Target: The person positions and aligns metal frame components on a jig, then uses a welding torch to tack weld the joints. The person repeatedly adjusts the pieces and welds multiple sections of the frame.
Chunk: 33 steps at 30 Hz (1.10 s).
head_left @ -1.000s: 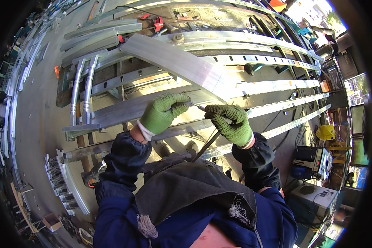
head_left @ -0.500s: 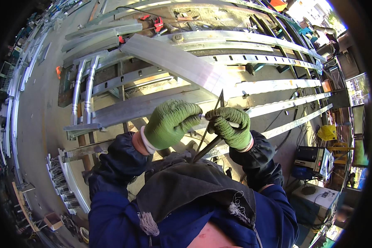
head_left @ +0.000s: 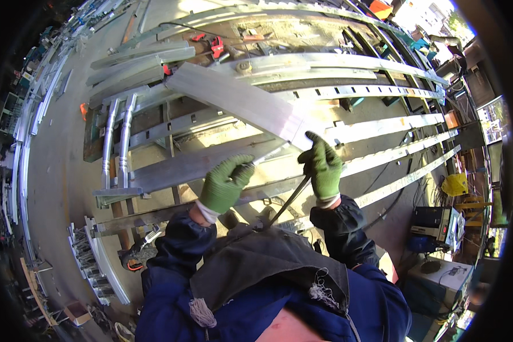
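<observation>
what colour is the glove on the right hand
The right glove is green, darker toward the tips; head view shows it best.

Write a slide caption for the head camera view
Green-gloved left hand holding a slender pale stick, right hand apart, above metal rails crossed slantwise by a broad silvery bar.

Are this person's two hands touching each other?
No, the gloved left hand and gloved right hand are apart, with a visible gap between them.
</observation>
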Motion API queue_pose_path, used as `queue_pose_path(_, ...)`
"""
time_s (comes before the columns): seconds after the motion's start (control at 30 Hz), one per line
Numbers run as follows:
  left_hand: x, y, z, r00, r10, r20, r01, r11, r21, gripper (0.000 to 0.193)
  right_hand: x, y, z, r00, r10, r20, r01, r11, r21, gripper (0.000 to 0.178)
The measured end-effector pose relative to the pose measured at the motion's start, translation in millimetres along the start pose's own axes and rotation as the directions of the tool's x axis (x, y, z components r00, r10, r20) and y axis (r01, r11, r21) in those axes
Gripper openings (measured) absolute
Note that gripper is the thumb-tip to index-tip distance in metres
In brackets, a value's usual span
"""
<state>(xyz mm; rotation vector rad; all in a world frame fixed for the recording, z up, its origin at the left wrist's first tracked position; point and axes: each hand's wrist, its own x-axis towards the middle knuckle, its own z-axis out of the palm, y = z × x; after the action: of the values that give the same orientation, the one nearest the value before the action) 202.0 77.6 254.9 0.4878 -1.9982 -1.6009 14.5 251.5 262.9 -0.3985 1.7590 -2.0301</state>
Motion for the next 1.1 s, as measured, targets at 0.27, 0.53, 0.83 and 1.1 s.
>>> queue_pose_path(0.27, -9, 12, 11, 0.973, 0.081, 0.218, -0.123, 0.976, 0.182, 0.021, 23, -15, 14, 0.978, -0.185, -0.101, 0.181, 0.982, -0.046, 0.031)
queue_pose_path(0.53, 14, 17, 27, 0.843, -0.479, 0.243, 0.525, 0.832, -0.180, 0.027, 31, -34, 13, 0.984, -0.178, 0.025, 0.167, 0.955, 0.245, 0.045)
queue_pose_path(0.83, 14, -22, 29, 0.641, -0.762, 0.092, 0.740, 0.582, -0.337, 0.040, 48, -41, -9, 0.891, -0.455, -0.018, 0.327, 0.614, 0.718, 0.055)
queue_pose_path(1.1, 16, 6, 44, 0.660, -0.625, 0.417, 0.751, 0.566, -0.339, 0.043, 39, -34, 11, 0.847, -0.515, 0.134, 0.285, 0.653, 0.702, 0.052)
